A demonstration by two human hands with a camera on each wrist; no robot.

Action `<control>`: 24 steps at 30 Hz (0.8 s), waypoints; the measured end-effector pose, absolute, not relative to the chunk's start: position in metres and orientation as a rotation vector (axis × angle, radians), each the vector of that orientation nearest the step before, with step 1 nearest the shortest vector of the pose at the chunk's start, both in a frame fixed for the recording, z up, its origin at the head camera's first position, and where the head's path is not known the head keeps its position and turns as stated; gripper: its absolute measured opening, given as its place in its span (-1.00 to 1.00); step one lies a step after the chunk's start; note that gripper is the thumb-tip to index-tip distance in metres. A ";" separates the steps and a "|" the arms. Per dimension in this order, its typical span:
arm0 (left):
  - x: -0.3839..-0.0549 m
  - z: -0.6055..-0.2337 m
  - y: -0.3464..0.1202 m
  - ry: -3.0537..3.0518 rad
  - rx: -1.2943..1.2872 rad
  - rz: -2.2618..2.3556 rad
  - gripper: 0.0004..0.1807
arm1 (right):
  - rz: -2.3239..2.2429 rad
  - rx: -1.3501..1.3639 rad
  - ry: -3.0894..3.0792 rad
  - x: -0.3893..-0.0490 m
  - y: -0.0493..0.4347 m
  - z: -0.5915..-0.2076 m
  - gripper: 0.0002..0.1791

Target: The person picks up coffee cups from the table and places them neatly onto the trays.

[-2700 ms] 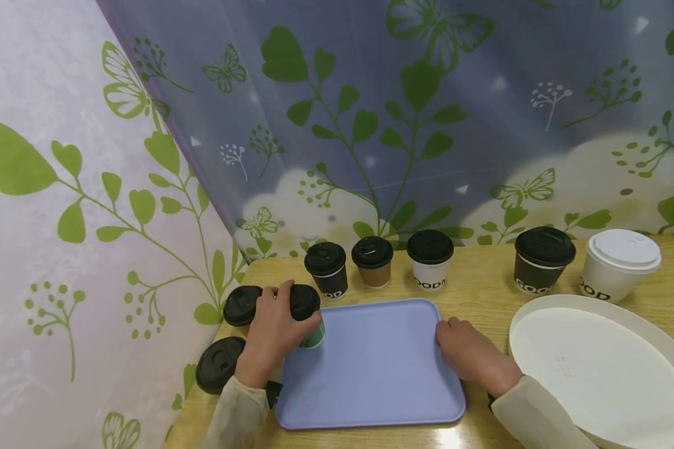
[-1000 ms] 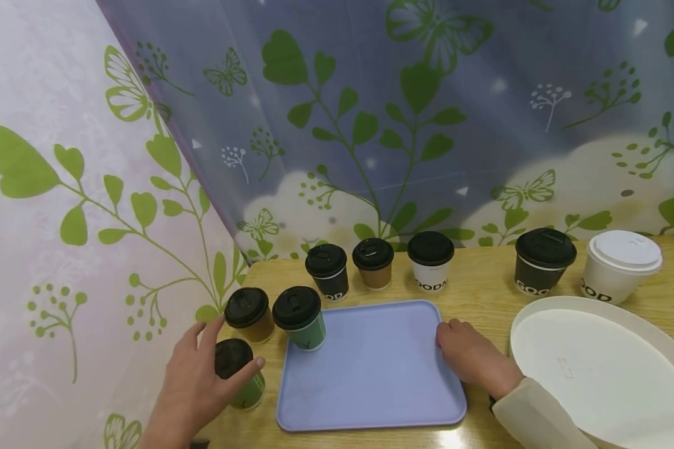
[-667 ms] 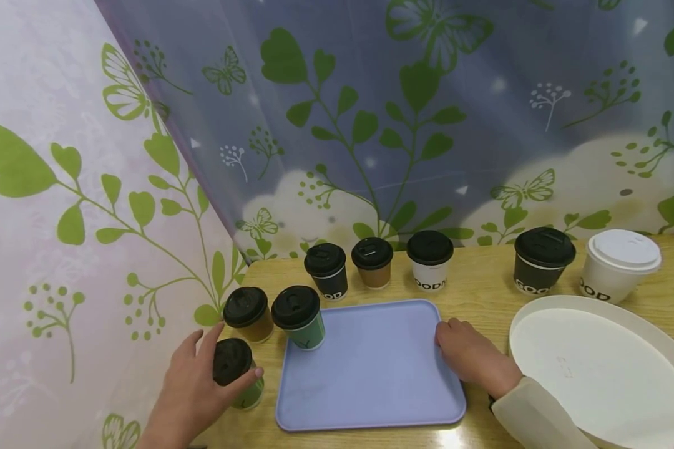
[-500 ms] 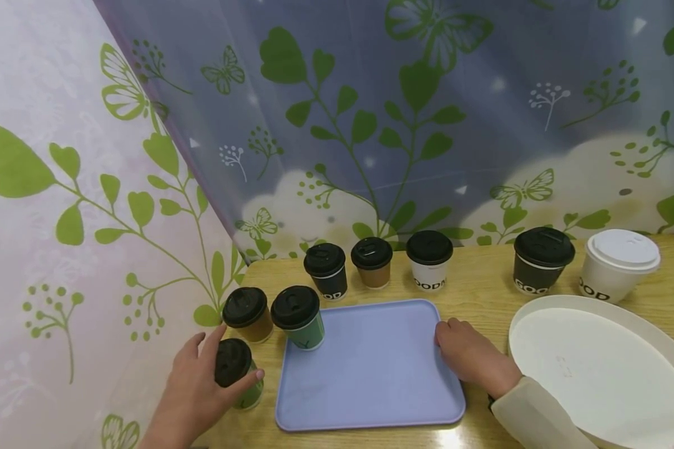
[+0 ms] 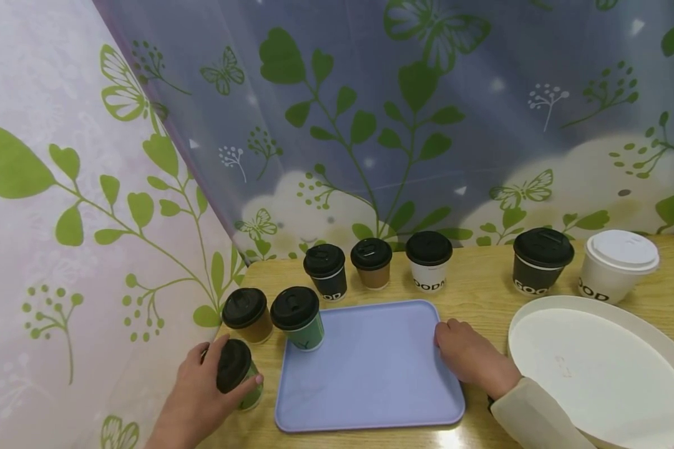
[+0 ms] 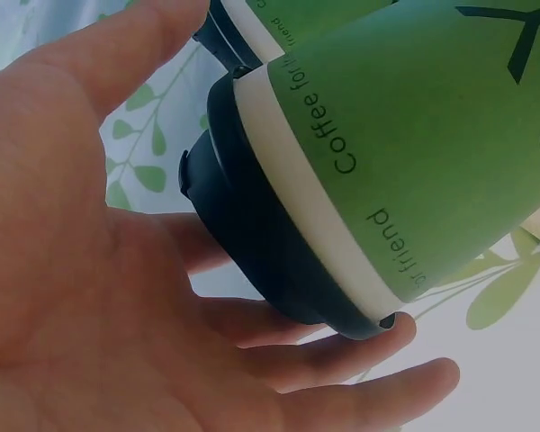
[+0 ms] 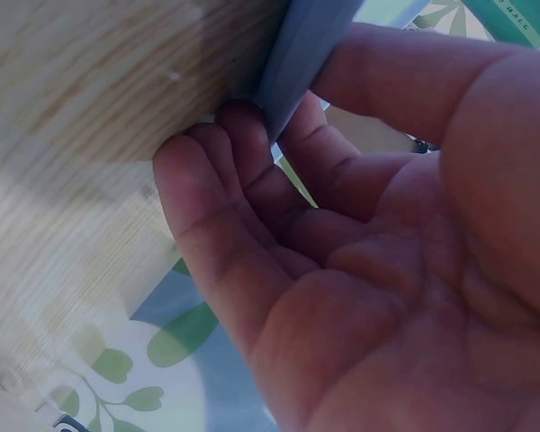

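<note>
My left hand (image 5: 193, 396) is spread beside a green paper coffee cup (image 5: 251, 394) with a black lid, standing left of the lavender tray (image 5: 371, 380). In the left wrist view, its fairly straight fingers reach past the black lid (image 6: 252, 207), and the thumb stands away from it. Another green cup (image 5: 307, 333) stands on the tray's back left corner. With my right hand (image 5: 474, 355) I grip the tray's right edge. The right wrist view shows the fingers curled beneath the tray rim (image 7: 301, 58) and the thumb at its other side.
A brown cup (image 5: 256, 327) stands behind the left hand. Along the back are a small black cup (image 5: 331, 287), a brown cup (image 5: 374, 278), a white cup (image 5: 429, 274), a larger black cup (image 5: 535, 274) and a white-lidded cup (image 5: 606, 280). A round white tray (image 5: 595, 368) lies at right.
My left hand let go of the green cup at the tray's back left corner and moved left and nearer to the other green cup, lately closing in on its lid. The right hand stayed put.
</note>
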State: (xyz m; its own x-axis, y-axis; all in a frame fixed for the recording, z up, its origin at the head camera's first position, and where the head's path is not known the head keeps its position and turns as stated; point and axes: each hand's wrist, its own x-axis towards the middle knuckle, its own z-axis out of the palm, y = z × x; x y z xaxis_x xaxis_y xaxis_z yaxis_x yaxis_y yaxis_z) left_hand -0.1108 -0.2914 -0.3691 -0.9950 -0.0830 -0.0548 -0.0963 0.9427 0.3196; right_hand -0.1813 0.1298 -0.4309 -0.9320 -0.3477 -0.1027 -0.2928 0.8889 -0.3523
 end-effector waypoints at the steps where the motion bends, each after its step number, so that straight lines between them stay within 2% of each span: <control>1: -0.111 -0.369 -0.291 3.054 -0.144 0.510 0.17 | -0.500 -0.497 2.896 -0.181 0.130 -0.431 -0.94; 8: -0.112 -0.370 -0.291 3.038 -0.168 0.550 0.21 | -0.503 -0.484 2.891 -0.182 0.131 -0.433 -0.94; 24: -0.117 -0.375 -0.292 3.072 -0.110 0.591 0.10 | -0.514 -0.475 2.897 -0.182 0.130 -0.435 -0.96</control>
State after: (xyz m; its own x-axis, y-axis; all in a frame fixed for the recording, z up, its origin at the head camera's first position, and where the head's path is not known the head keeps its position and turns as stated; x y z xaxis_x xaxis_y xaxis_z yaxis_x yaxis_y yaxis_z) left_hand -0.1171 -0.2920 -0.3752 -0.9975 -0.0667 -0.0243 -0.0709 0.9262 0.3704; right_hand -0.1818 0.1300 -0.4350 -0.9364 -0.3358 -0.1016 -0.2803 0.8903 -0.3588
